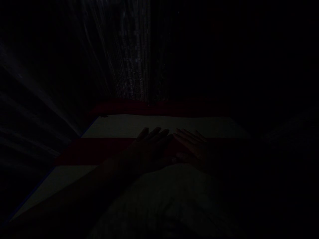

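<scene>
The picture is very dark. My left hand point(149, 147) lies flat with its fingers stretched out, across a dark red band point(92, 151). Close beside it on the right, my right hand point(193, 146) also rests flat, its fingers pointing up and to the left. The two thumbs nearly meet, and neither hand holds anything that I can make out. The red band runs sideways over a pale flat surface point(119, 124). Whether the band is a separate cloth or a stripe of the surface, I cannot tell.
A thin blue edge point(32, 192) borders the pale surface on the left. Behind its far end lies more dark red material point(129, 107). Shiny hanging strands point(136, 59) show at the back, and grey folds point(35, 86) at the left. The right side is lost in darkness.
</scene>
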{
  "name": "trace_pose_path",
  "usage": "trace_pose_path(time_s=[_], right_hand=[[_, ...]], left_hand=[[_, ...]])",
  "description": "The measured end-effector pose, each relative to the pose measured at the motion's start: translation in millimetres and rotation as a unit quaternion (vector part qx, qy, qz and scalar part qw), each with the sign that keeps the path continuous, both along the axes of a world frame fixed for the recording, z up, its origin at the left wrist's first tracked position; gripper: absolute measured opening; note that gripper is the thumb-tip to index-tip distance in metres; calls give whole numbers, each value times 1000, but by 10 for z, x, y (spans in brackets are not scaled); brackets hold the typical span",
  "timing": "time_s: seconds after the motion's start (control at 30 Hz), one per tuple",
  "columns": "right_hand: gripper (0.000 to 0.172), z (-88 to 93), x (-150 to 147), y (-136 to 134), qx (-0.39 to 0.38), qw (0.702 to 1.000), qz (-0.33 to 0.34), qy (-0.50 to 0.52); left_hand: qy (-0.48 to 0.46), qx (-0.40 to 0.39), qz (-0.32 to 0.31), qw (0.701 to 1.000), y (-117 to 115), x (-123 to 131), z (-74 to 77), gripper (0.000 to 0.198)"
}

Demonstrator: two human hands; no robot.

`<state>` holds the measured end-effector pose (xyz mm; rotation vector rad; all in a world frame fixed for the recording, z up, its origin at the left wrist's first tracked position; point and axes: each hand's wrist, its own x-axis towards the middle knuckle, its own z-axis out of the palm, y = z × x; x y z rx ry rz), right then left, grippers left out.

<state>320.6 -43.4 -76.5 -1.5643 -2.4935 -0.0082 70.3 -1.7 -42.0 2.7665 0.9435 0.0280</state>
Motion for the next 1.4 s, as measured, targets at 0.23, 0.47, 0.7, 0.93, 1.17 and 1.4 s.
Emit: trace_pose_path(time_s=[0.23,0.47,0.7,0.93,1.17,1.4], right_hand=[[69,5,-2,-2,-7,1000,-2,-3],[63,75,-26,-16,47,999,4,14],[65,-1,-13,-20,26,1000,-1,-4],[64,12,-20,-19,4,1000,-5,3],[65,-12,-14,-12,-1,1000,-10,6],[67,41,-36,-12,-15,1000,-19,7]], left_hand=[[-1,6,4,1000,-9,5,13,89],[4,5,1,1000,-24,-4,39,87],[-1,15,-2,1000,-16,11,15,87],[5,10,4,1000,-18,12,27,88],[-9,7,1,1000,-9,-5,15,88],[-18,14,-11,1000,7,-22,-39,89]])
